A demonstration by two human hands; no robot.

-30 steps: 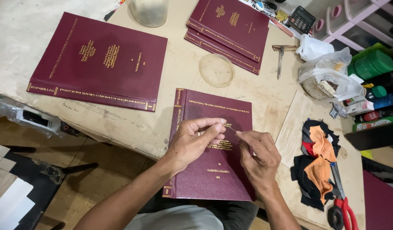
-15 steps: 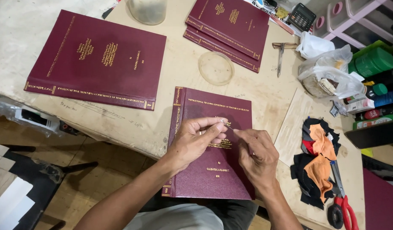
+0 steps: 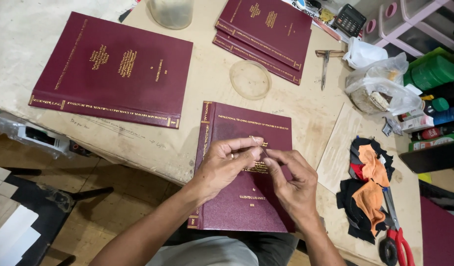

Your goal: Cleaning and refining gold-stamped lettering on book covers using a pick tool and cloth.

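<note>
A maroon hardbound book [image 3: 236,197] with gold lettering lies on the table edge in front of me. Both hands hover over its cover. My left hand [image 3: 226,165] pinches a thin, pale sliver between thumb and forefinger. My right hand [image 3: 292,184] meets it, fingertips touching the same small thing near the middle of the cover. What the sliver is cannot be told.
Another maroon book [image 3: 113,71] lies open-flat at left, a stack of two [image 3: 266,32] at the back. A clear round lid [image 3: 250,79], a plastic jar [image 3: 170,11], cloth scraps [image 3: 367,187], red-handled scissors [image 3: 395,231], plastic bags [image 3: 379,88], green containers [image 3: 431,74] crowd the right.
My hands have drawn closer together over the cover, and the right fingertips now meet the left thumb and forefinger. The book has not moved.
</note>
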